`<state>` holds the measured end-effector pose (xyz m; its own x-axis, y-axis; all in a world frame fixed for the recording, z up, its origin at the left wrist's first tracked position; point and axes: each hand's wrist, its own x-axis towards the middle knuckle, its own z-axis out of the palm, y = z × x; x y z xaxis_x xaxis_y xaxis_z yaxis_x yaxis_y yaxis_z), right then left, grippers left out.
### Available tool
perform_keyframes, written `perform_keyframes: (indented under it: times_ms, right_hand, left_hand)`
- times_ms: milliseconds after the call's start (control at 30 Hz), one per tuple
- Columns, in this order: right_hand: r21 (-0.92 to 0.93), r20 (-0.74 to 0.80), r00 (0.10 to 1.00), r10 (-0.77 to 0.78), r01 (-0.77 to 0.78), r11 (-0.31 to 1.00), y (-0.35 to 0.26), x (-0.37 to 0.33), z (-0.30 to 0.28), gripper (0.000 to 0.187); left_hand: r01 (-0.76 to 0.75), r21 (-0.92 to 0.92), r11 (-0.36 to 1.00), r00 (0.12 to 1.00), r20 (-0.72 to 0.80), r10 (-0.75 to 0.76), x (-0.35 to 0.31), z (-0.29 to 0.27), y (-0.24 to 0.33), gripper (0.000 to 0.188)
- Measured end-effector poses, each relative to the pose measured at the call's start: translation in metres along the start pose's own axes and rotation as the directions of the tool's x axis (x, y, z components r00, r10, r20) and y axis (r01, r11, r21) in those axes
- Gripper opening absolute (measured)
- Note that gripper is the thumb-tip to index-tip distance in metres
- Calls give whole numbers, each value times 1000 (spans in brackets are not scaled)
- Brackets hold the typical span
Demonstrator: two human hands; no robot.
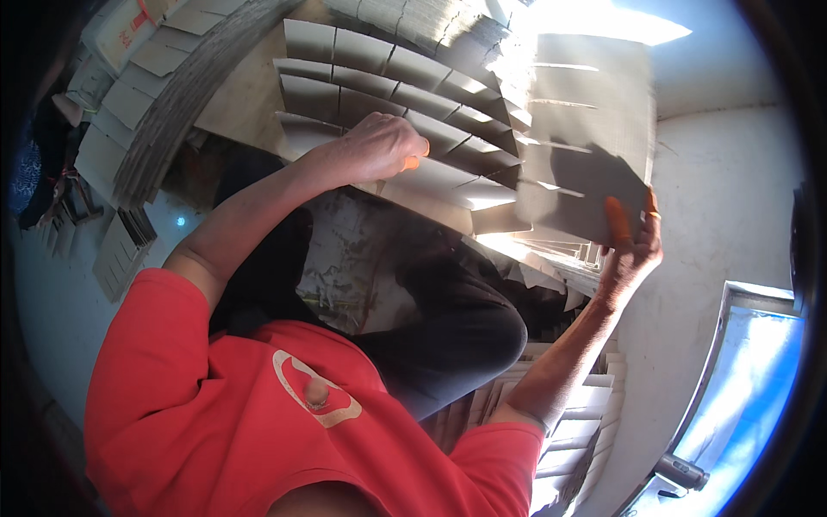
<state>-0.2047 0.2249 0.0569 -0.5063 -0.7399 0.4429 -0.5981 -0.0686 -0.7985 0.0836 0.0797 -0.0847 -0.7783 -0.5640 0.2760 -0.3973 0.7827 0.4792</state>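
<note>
Head view. Located at upper centre of frame: cardboard grid (426, 102), made of thin upright strips crossing into open cells. Just right of it, at upper right of frame: slotted sheet (594, 129), pale, broad-faced, cut with several slits, lower part in shadow. Cannot tell whether touching the grid.

Left hand (383, 145): over the near side of the grid, back of hand up, fingers curled in toward the palm, orange cover on one finger. Tips mostly hidden; cannot tell whether pinching a strip. Right hand (633, 250): at lower right corner of the sheet, orange-capped thumb over the face, another capped finger by the right edge, the two spread apart. Cannot tell how firmly gripped.

Noted nearby: stack of similar board (194, 73) at upper left of frame, further slotted pieces (586, 414) at lower right.

Handling, judged by look: light; fairly stiff across the flat, weaker at the slits. Dry and matte, so probably not very slippery. Likely to crease or tear at slit ends if twisted; grid likely to skew if pushed from one corner. Best taken: sheet by the outer edge, between slits, thumb flat on the face; grid low, near a crossing, or from two opposite sides. Avoid pulling on a lone strip end.
</note>
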Motion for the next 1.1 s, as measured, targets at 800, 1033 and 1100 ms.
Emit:
perform_keyframes:
  times_ms: [800,1033,1100]
  right_hand:
    - [-188,348,934,76,-10,982,-26,-3,51,54]
    - [-208,406,912,65,23,978,-27,1,57,53]
    - [-225,405,914,38,59,973,-25,3,58,52]
  left_hand:
    - [18,183,983,943,-329,44,14,-5,-11,27]
    - [174,153,973,985,-46,-169,28,-15,-18,10]
    - [167,147,975,985,-68,-159,29,-15,-18,15]
